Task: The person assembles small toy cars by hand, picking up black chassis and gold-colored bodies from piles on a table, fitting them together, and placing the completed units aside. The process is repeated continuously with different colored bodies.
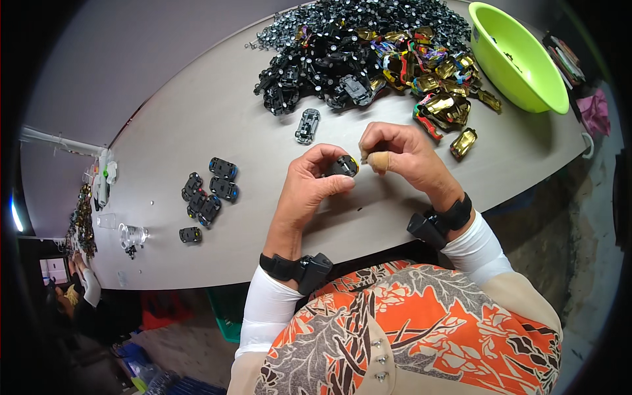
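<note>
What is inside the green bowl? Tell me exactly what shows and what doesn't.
The green bowl at the table's far right looks nearly empty: only a few small dark bits show on its inner wall. Its near rim hides part of the bottom, so anything lying there cannot be seen.

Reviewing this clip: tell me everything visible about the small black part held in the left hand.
The small black toy-car chassis looks like moulded plastic, dark and glossy, with a hint of yellow at its right end. It is pinched between the left hand's thumb and fingers above the grey table. The right hand meets it from the right. Finer detail is hidden by fingers.
</note>
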The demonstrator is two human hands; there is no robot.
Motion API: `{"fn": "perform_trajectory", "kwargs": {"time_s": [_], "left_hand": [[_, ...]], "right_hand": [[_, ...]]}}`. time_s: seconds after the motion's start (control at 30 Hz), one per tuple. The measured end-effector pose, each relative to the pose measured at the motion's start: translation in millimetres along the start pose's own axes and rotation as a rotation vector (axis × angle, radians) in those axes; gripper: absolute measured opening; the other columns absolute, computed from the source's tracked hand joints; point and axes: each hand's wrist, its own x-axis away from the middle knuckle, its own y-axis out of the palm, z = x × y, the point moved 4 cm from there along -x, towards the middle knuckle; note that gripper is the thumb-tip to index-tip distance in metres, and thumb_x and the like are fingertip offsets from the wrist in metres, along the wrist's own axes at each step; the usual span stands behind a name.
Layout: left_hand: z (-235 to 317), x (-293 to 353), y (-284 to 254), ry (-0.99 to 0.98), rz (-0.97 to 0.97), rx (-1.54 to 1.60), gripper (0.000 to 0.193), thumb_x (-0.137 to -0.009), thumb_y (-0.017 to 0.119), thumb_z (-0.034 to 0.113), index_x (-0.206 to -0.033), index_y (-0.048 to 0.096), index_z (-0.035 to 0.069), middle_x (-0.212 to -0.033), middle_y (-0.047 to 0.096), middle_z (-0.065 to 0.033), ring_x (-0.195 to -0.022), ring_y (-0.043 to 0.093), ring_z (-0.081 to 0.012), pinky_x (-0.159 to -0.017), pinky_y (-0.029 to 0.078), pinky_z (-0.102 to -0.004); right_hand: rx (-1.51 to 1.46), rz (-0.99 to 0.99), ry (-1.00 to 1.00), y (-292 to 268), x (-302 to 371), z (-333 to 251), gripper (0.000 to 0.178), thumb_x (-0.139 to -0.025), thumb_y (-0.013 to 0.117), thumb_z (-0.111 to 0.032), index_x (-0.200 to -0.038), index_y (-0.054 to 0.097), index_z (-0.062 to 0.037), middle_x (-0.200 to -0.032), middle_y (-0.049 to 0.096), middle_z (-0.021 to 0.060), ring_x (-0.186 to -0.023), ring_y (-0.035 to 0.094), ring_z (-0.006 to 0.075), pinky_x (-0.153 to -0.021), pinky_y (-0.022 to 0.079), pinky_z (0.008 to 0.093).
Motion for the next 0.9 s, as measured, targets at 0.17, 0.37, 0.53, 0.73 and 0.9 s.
{"fn": "perform_trajectory", "kwargs": {"time_s": [0.17,0.37,0.53,0.73,0.9], "left_hand": [[0,3,0,-0.093,-0.055,0.004,0.026,-0.069,0.072,0.003,-0.092,0.06,0.001,-0.079,0.059,-0.0004,-0.065,0.054,-0.0049,-0.058,0.044,-0.0176],[-6,4,-2,-0.092,-0.06,-0.022,0.019,-0.07,0.072,0.004,-0.087,0.062,0.0,-0.077,0.06,0.0004,-0.068,0.053,-0.0046,-0.062,0.044,-0.0177],[-11,2,-1,-0.065,0.008,-0.149,0.017,-0.072,0.07,0.004,-0.086,0.061,0.0,-0.079,0.059,-0.0002,-0.068,0.053,-0.0051,-0.063,0.043,-0.0179],[-6,1,-4,-0.17,0.046,-0.014,0.017,-0.075,0.062,0.003,-0.091,0.059,0.0,-0.075,0.057,0.0008,-0.058,0.046,-0.0024,-0.05,0.037,-0.0153],[-1,1,-6,-0.127,0.106,0.107,0.027,-0.073,0.059,-0.001,-0.099,0.056,0.001,-0.077,0.056,-0.002,-0.053,0.044,-0.0036,-0.045,0.035,-0.015]], "right_hand": [[0.037,-0.062,-0.006,4,0,7,0.01,-0.076,0.06,-0.001,-0.087,0.059,-0.0015,-0.074,0.057,-0.0016,-0.065,0.051,0.0042,-0.056,0.041,0.0194],[0.274,-0.03,0.063,11,2,9,0.007,-0.075,0.058,-0.001,-0.082,0.06,0.0004,-0.066,0.057,0.0041,-0.058,0.051,0.0095,-0.053,0.041,0.0255],[0.655,0.109,-0.123,21,1,13,0.006,-0.071,0.055,0.001,-0.076,0.058,0.0014,-0.063,0.055,0.0163,-0.054,0.053,0.0246,-0.053,0.042,0.0342],[0.368,0.079,0.025,16,0,17,0.007,-0.075,0.054,0.001,-0.082,0.057,-0.0002,-0.068,0.058,0.0072,-0.055,0.053,0.0148,-0.051,0.041,0.0279],[0.025,0.24,0.113,2,4,12,0.01,-0.079,0.057,-0.001,-0.088,0.059,-0.0023,-0.072,0.057,-0.001,-0.057,0.051,0.004,-0.048,0.042,0.0188]]}}
